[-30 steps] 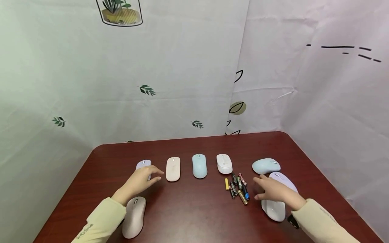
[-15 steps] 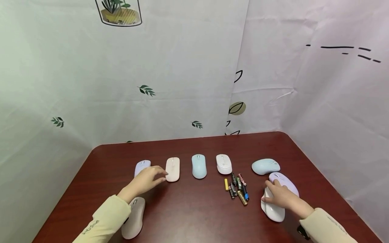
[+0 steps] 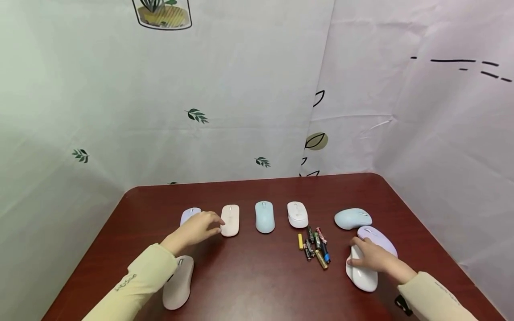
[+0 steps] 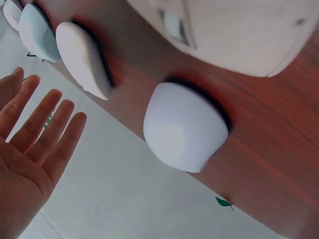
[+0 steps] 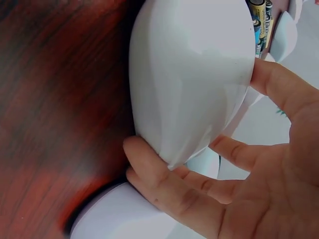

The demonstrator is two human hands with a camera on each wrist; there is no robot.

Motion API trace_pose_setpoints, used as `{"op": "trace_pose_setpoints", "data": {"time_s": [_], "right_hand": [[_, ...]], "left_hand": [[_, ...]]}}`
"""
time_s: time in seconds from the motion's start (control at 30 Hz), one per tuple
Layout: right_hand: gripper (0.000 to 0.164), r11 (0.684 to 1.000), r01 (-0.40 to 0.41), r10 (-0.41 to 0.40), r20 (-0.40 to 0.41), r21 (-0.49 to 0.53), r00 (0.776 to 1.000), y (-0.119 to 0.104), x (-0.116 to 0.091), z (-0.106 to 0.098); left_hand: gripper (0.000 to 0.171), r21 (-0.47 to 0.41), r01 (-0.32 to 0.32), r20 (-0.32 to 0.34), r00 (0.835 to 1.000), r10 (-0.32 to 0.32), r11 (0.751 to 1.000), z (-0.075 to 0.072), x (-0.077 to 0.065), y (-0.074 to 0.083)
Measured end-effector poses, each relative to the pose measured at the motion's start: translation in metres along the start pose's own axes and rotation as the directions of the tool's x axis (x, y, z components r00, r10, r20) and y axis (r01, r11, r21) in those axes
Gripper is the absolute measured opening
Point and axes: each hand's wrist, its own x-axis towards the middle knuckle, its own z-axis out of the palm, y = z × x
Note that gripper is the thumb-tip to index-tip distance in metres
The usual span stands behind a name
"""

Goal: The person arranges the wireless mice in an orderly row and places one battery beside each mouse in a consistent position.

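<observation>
Clearly, the glossy white mouse (image 3: 364,280) is smooth and rounded, and your right wrist view shows it narrowing to a point at the end you grip. It sits at about seven o'clock from the middle of your right hand (image 3: 375,259), partly beneath it, with your thumb against its side and your fingers curled round its far end — clamped on it. A lavender mouse (image 3: 379,240) lies at twelve, a light-blue mouse (image 3: 353,219) near eleven, and a pile of batteries (image 3: 315,248) just above nine.

Your left hand (image 3: 196,228) holds nothing; its fingers are straight and apart. The cream mouse (image 3: 230,220) — flat, matte, rounded at the corners — is at about three o'clock, right beside your fingertips; whether they touch it, you cannot tell. A larger beige mouse (image 3: 178,284) lies at seven.

On the backdrop (image 3: 249,80), up at eleven, a printed jar (image 3: 166,29) contains drawn plants (image 3: 152,4) over yellow soil (image 3: 165,18).
</observation>
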Motion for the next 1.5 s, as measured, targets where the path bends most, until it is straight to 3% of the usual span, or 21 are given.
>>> {"op": "trace_pose_setpoints", "data": {"time_s": [0.2, 0.33, 0.47, 0.6, 0.87, 1.03, 1.27, 1.4, 1.5], "right_hand": [[0.039, 0.999, 0.049, -0.049, -0.015, 0.004, 0.999, 0.001, 0.0, 0.002], [0.038, 0.997, 0.079, -0.078, -0.036, 0.006, 0.996, 0.0, -0.003, 0.005], [0.04, 0.993, 0.12, -0.12, -0.063, -0.007, 0.991, -0.007, -0.002, 0.007], [0.041, 0.988, 0.154, -0.154, -0.084, -0.016, 0.984, -0.021, 0.003, 0.005], [0.045, 0.977, 0.214, -0.214, -0.064, -0.009, 0.975, -0.056, 0.015, 0.0], [0.044, 0.97, 0.244, -0.244, -0.039, -0.009, 0.969, -0.08, 0.022, -0.001], [0.042, 0.966, 0.258, -0.258, -0.006, 0.023, 0.966, -0.107, 0.033, 0.002], [0.041, 0.963, 0.267, -0.267, -0.006, 0.035, 0.964, -0.118, 0.037, 0.003], [0.042, 0.96, 0.276, -0.277, 0.007, 0.033, 0.961, -0.125, 0.039, 0.003]], "left_hand": [[0.017, 0.01, 0.001, 0.05, 0.999, -0.001, 1.0, -0.003, -0.001, -0.001], [0.018, -0.008, 0.009, 0.096, 0.995, -0.009, 1.0, -0.003, -0.012, -0.001], [0.017, -0.024, 0.011, 0.091, 0.996, -0.009, 1.0, -0.004, -0.024, -0.002], [0.017, -0.009, 0.029, 0.068, 0.997, -0.028, 1.0, -0.007, -0.032, -0.003], [0.02, -0.006, 0.148, 0.058, 0.987, -0.148, 0.989, -0.016, -0.053, -0.002], [0.022, -0.004, 0.152, 0.075, 0.986, -0.151, 0.988, -0.016, -0.076, -0.003], [0.065, -0.116, 0.167, 0.216, 0.967, -0.139, 0.979, -0.017, -0.104, 0.001], [0.084, -0.127, 0.188, 0.237, 0.959, -0.154, 0.974, -0.015, -0.111, 0.008], [0.093, -0.116, 0.235, 0.253, 0.947, -0.2, 0.965, -0.01, -0.117, 0.015]]}}
